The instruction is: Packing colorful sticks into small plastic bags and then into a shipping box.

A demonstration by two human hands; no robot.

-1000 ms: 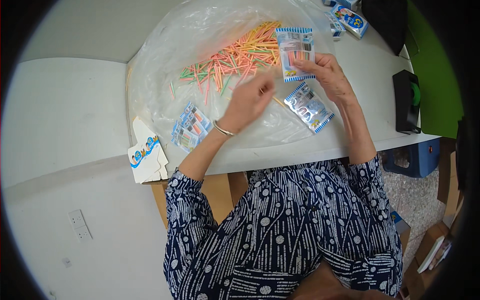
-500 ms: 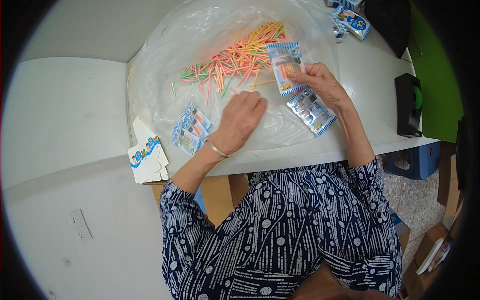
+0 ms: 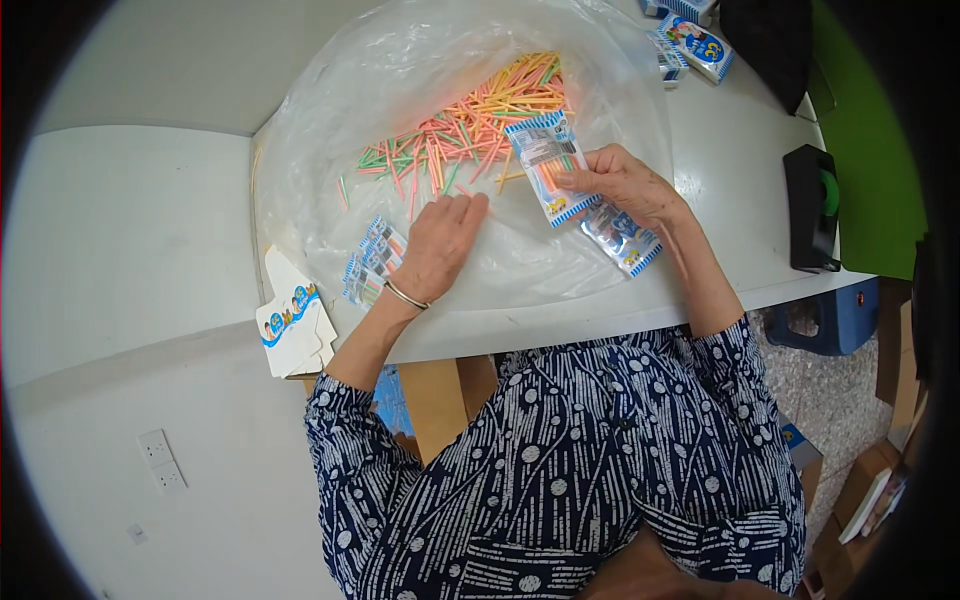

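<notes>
My right hand (image 3: pixel 628 185) pinches a small clear and blue-white packet (image 3: pixel 548 165) between thumb and fingers, with pink and orange sticks showing through its window. Beneath that hand another blue-and-white packet (image 3: pixel 628 240) lies on the plastic, partly covered. My left hand (image 3: pixel 440 245), wearing a bangle at the wrist, has its fingers curled together low over the plastic sheet; whatever is at the fingertips is hidden. Just beyond it spreads a heap of thin pink, yellow and green sticks (image 3: pixel 470 125). Several filled packets (image 3: pixel 383 246) overlap beside the left wrist.
The sticks rest on a large clear plastic bag (image 3: pixel 330 90) covering much of the white table (image 3: pixel 720 200). Flat white cartons (image 3: pixel 295 320) sit at the left corner. A black tape dispenser (image 3: pixel 808 210) stands right, and blue-white boxes (image 3: pixel 700 45) lie far right. A blue stool (image 3: pixel 830 320) is below.
My left hand has moved left and slightly nearer the filled packets. My right hand has shifted left with its packet, which is a little lower and more tilted.
</notes>
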